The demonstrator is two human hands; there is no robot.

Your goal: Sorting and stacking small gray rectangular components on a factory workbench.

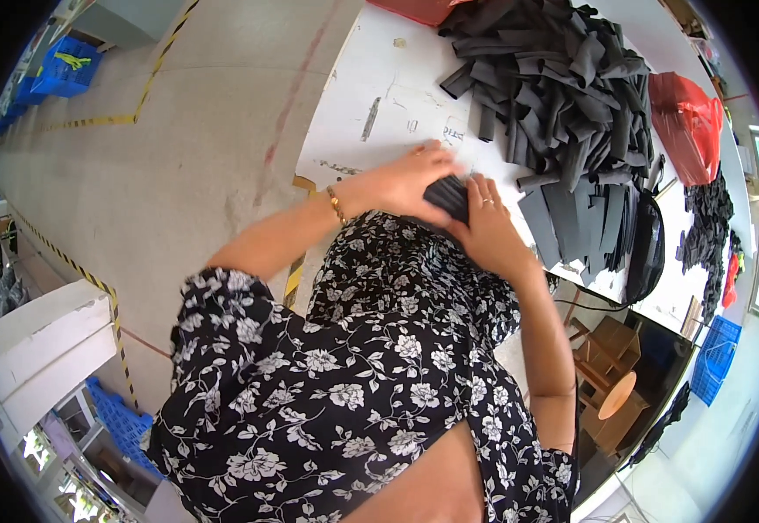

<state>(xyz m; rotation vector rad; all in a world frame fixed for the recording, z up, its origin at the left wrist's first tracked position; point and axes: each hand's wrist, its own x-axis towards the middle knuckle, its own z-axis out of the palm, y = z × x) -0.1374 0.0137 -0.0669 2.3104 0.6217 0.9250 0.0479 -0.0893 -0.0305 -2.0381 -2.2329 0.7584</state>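
At the near edge of the white table [362,96], my left hand [410,181] and my right hand [488,222] grip a bundle of dark strips [446,197] from either side, just above my floral-patterned clothing. My left hand's fingertips are raised and blurred, with its thumb against the bundle. My right hand's fingers wrap along the bundle's right side. A large heap of black fabric pieces [562,96] lies beyond my hands, and flat dark strips [575,227] lie to their right.
Red plastic bags [686,126] and a black bag [645,248] are on the right. A wooden stool [615,392] stands below, near a blue basket [715,362]. Blue crates [65,65] are at the upper left, and a white bench [44,340] is at the lower left.
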